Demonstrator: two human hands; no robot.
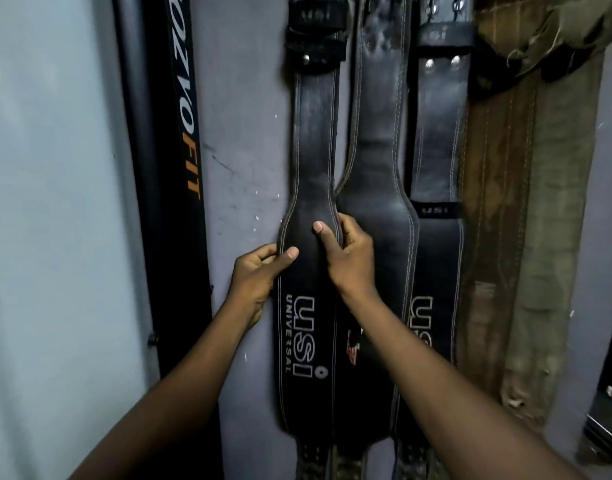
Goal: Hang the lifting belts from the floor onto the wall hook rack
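Note:
Several lifting belts hang side by side on the grey wall. The leftmost black belt (309,161), printed "USI UNIVERSAL", hangs straight down. My left hand (256,278) pinches its left edge, thumb on the front and fingers behind. My right hand (346,258) grips its right edge, thumb on the front face. A second black belt (377,150) hangs right beside it, partly behind my right wrist. A third black USI belt (436,161) hangs further right. The hook rack is above the frame's top and hidden.
A worn brown and olive belt (512,220) hangs at the far right, with crumpled olive cloth (539,36) above it. A black upright post marked "FIT" (183,133) stands left of the belts, beside a pale wall (48,202).

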